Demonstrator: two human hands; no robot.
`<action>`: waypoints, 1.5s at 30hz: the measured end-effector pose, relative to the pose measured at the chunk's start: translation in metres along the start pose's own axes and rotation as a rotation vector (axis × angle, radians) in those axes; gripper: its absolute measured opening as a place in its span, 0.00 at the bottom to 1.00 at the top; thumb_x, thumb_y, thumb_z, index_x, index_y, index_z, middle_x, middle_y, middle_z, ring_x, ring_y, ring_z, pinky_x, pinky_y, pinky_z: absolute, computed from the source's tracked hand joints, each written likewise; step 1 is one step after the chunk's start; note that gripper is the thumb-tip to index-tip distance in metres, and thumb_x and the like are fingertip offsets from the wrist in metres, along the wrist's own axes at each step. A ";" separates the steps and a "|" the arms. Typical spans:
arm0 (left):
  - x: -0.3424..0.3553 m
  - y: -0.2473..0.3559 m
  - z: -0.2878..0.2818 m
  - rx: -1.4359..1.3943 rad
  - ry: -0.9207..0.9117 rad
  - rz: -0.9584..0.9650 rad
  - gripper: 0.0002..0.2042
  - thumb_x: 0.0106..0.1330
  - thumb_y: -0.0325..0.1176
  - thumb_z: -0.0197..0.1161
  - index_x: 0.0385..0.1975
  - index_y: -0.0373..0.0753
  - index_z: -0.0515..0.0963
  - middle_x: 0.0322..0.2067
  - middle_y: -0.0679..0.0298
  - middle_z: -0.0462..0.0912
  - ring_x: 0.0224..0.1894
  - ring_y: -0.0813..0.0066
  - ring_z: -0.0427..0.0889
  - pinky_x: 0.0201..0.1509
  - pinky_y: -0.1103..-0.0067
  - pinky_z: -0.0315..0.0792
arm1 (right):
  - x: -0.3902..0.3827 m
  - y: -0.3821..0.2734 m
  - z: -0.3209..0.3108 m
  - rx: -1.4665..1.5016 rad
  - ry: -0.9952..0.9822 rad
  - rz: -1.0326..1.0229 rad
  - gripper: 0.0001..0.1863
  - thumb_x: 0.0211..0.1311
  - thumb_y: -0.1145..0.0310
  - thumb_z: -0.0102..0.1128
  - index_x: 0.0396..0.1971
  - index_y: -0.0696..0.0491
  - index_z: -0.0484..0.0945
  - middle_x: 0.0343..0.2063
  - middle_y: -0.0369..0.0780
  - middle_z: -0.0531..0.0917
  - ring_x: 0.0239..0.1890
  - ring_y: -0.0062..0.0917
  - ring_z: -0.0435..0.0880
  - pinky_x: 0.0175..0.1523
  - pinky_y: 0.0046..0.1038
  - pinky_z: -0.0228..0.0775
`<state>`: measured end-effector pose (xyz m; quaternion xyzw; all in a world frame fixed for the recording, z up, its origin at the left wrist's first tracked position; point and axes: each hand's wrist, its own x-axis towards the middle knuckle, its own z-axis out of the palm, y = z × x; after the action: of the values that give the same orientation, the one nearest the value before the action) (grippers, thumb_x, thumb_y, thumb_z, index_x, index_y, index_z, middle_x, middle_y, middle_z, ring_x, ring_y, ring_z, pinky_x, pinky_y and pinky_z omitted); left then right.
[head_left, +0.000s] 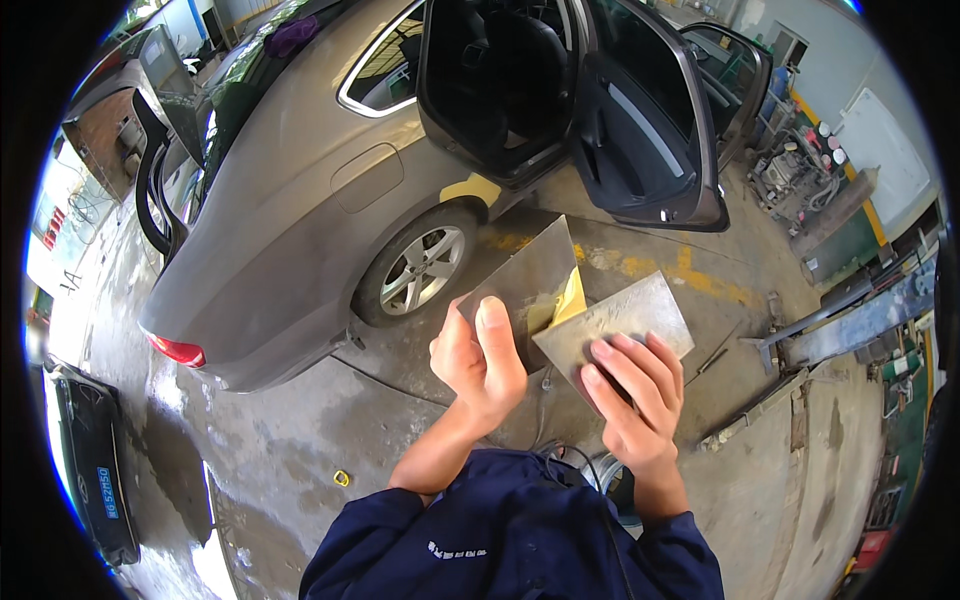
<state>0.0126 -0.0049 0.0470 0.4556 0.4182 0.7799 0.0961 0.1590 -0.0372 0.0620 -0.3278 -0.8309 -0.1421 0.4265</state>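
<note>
My left hand [480, 365] is closed on a flat, dark grey putty plate [530, 270], thumb raised along its near edge. Yellow putty [570, 300] clings to that plate's right side. A second, lighter metal putty spreader [625, 312] is gripped in my right hand [640, 405], with several fingers laid flat over its upper face. Its left corner meets the putty at the edge of the other plate. Beyond my hands stands a grey-brown car [290, 240]. A yellow filler patch [472, 188] covers part of the bodywork above its rear wheel [420, 265].
The car's rear door [645, 130] hangs wide open at the far right of the body. An engine [795, 170] and a blue metal post [885, 305] stand to the right. A black bumper [95, 470] is at the left, and a yellow ring [342, 478] lies on the floor.
</note>
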 end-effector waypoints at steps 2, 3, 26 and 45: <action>0.000 -0.002 0.000 0.008 -0.034 0.000 0.06 0.57 0.26 0.51 0.25 0.29 0.71 0.13 0.66 0.72 0.13 0.86 0.67 0.18 0.88 0.62 | 0.001 -0.001 -0.003 -0.038 0.046 -0.017 0.11 0.44 0.73 0.56 0.32 0.50 0.77 0.36 0.36 0.78 0.40 0.28 0.75 0.49 0.31 0.63; 0.001 0.001 0.003 0.021 -0.036 0.055 0.06 0.57 0.26 0.50 0.25 0.29 0.71 0.12 0.67 0.72 0.13 0.86 0.67 0.17 0.88 0.61 | 0.002 0.000 -0.003 -0.052 0.047 -0.019 0.11 0.44 0.73 0.56 0.32 0.50 0.78 0.37 0.36 0.78 0.40 0.28 0.75 0.49 0.31 0.63; -0.008 0.004 0.009 -0.115 0.020 -0.022 0.10 0.62 0.31 0.45 0.29 0.30 0.70 0.22 0.68 0.73 0.22 0.87 0.67 0.26 0.90 0.60 | -0.024 0.028 0.013 0.535 0.132 0.418 0.11 0.54 0.82 0.42 0.38 0.64 0.69 0.37 0.49 0.76 0.39 0.35 0.76 0.45 0.28 0.67; 0.010 -0.015 0.001 0.127 -0.038 -0.003 0.09 0.61 0.25 0.48 0.19 0.30 0.64 0.11 0.71 0.66 0.15 0.92 0.58 0.14 0.90 0.52 | -0.031 0.010 0.023 0.084 -0.091 0.000 0.12 0.43 0.74 0.57 0.33 0.50 0.77 0.37 0.35 0.77 0.40 0.27 0.75 0.47 0.29 0.64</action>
<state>0.0047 0.0105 0.0427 0.4748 0.4655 0.7430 0.0760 0.1645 -0.0306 0.0228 -0.3155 -0.8547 -0.0921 0.4019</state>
